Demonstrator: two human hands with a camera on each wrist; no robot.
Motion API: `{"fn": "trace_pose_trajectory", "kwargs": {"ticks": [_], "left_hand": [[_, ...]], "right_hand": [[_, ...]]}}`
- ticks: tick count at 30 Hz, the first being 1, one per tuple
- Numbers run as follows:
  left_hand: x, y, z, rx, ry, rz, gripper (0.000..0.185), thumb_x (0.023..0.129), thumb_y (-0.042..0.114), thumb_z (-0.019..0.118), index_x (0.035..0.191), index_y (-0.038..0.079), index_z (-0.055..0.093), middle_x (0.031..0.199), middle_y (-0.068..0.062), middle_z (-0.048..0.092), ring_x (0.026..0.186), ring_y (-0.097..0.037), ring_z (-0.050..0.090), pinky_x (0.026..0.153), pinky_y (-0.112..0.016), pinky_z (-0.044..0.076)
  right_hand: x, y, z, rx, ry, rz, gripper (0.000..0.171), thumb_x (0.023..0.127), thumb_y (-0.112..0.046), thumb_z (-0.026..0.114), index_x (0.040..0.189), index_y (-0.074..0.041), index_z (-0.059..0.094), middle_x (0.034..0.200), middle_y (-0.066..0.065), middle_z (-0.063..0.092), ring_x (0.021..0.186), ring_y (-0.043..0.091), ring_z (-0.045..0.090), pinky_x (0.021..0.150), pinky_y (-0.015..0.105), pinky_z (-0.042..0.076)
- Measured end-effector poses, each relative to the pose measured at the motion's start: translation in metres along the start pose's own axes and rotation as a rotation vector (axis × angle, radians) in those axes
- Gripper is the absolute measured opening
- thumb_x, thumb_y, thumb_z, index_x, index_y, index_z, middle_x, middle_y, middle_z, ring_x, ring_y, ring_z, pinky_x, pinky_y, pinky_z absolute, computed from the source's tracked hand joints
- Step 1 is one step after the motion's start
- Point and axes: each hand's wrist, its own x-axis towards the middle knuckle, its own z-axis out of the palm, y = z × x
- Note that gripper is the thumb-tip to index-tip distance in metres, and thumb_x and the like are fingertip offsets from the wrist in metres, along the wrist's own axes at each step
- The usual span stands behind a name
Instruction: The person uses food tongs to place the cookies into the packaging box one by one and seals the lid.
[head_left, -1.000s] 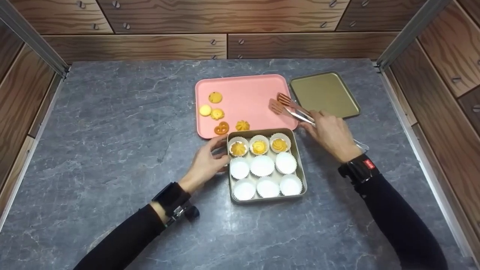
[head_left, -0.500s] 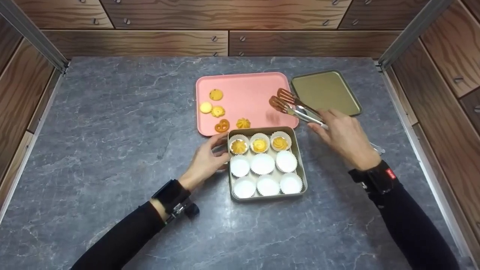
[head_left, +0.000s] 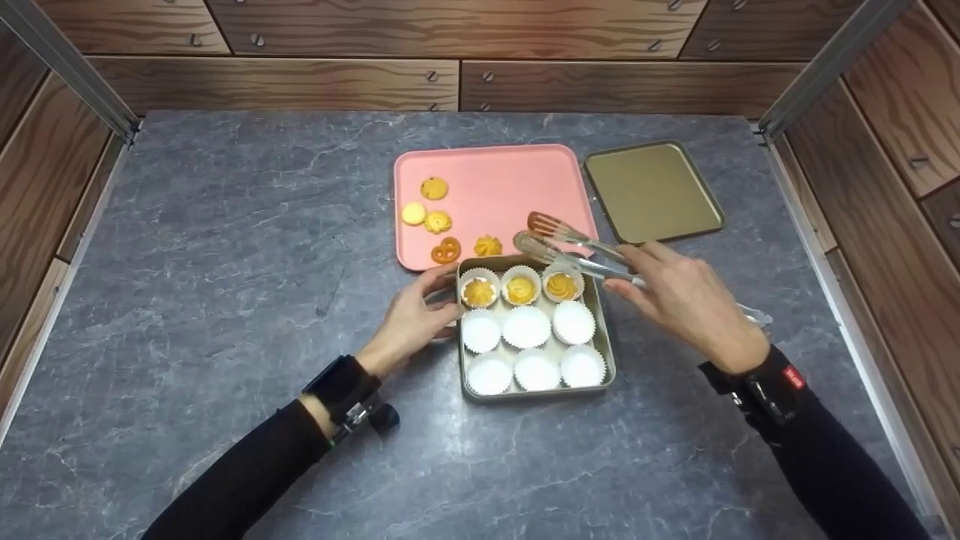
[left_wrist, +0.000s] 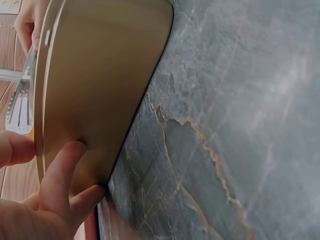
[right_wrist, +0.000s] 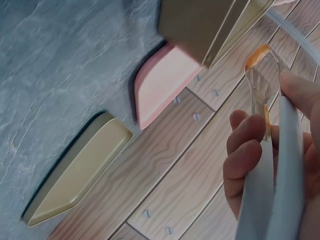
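My left hand (head_left: pixel 411 319) rests against the left wall of a square gold tin (head_left: pixel 609 352), fingertips (left_wrist: pixel 75 149) on its outside and at its rim. Inside the tin, white paper cups (head_left: pixel 525 328) stand in three rows. Each cup of the far row has a cookie, among them a swirl cookie (head_left: pixel 560 285); the other cups are empty. My right hand (head_left: pixel 682 300) grips metal serving tongs (head_left: pixel 600 251). Their slotted ends stand apart above the tin's far right edge and the pink tray (head_left: pixel 510 172), nothing between them.
On the tray's left part lie a speckled round cookie (head_left: pixel 433 187), a pale round cookie (head_left: pixel 413 214), a flower-shaped cookie (head_left: pixel 438 221) and a pretzel (head_left: pixel 445 250). A ridged cookie (head_left: pixel 488 245) sits near the tin. The gold lid (head_left: pixel 656 191) lies right of the tray. Wood-patterned panels (head_left: pixel 270 86) enclose the table.
The tongs rose off the tray's right part, then swung left and nearer, over the tin's far edge. My right hand went right and nearer. The left hand and tin stayed in place.
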Motion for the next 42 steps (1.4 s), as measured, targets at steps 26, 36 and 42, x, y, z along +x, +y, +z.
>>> {"fn": "trace_pose_trajectory", "kwargs": {"ticks": [26,36,42], "left_hand": [[0.000,-0.002,-0.001,-0.065,-0.023,-0.031,0.074,0.090,-0.005,0.067,0.158,0.011,0.041,0.154,-0.020,0.046,0.118,-0.035,0.066,0.087,-0.043,0.065],[0.001,-0.001,-0.001,-0.053,-0.015,-0.042,0.075,0.090,-0.004,0.067,0.158,0.013,0.041,0.154,-0.018,0.046,0.117,-0.033,0.066,0.085,-0.040,0.065],[0.000,0.000,-0.001,-0.053,-0.018,-0.042,0.076,0.090,-0.004,0.067,0.159,0.013,0.039,0.155,-0.018,0.045,0.118,-0.033,0.065,0.086,-0.040,0.065]], "right_hand": [[-0.005,-0.037,0.017,0.003,-0.145,-0.293,0.050,0.091,-0.036,0.079,0.128,-0.005,0.068,0.094,0.004,0.066,0.059,0.013,0.057,0.049,0.030,0.055],[0.000,-0.039,0.025,-0.023,-0.168,-0.310,0.051,0.091,-0.037,0.078,0.129,-0.005,0.067,0.095,0.005,0.064,0.057,0.016,0.056,0.049,0.034,0.055],[0.003,-0.040,0.028,-0.033,-0.171,-0.317,0.052,0.091,-0.039,0.079,0.128,-0.004,0.068,0.096,0.005,0.065,0.059,0.018,0.059,0.050,0.036,0.057]]}}
